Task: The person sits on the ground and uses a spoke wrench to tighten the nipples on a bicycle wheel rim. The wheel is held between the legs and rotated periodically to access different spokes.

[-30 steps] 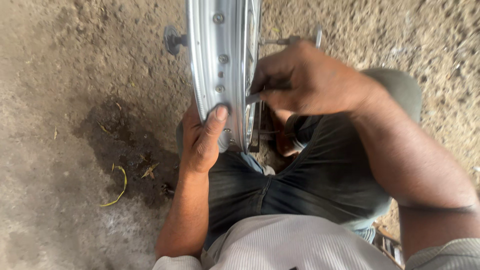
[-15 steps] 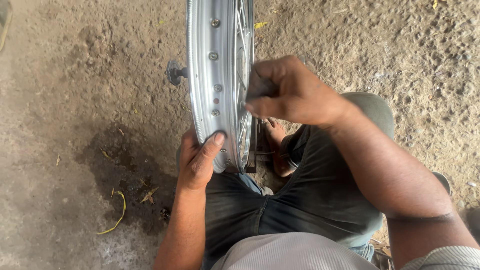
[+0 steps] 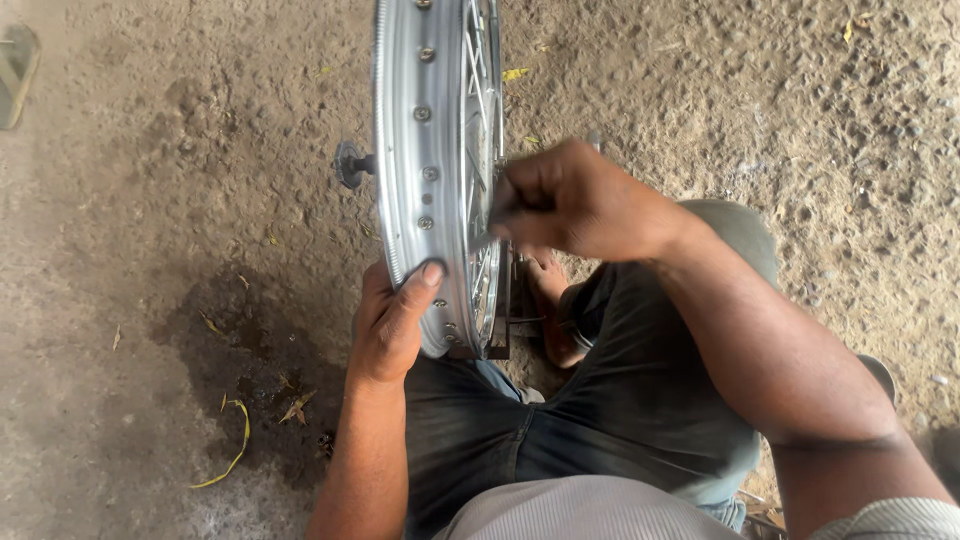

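Between the person's knees, a shiny metal wheel rim is standing upright on edge over the dirt floor, running away from the camera toward the top of the view. Thin spokes are showing on its right side, and a dark axle end is sticking out to the left. The left hand is cupping the near lower edge of the rim, its grip closing around the metal with the thumb lying across the outer face. The right hand is hovering at the spokes, fingers pinching narrowly on a small dark tool that is mostly hidden. Dark trousers are filling the lower frame, a bare foot is resting just beside the rim, and a yellow leaf strip is lying on the stained ground.
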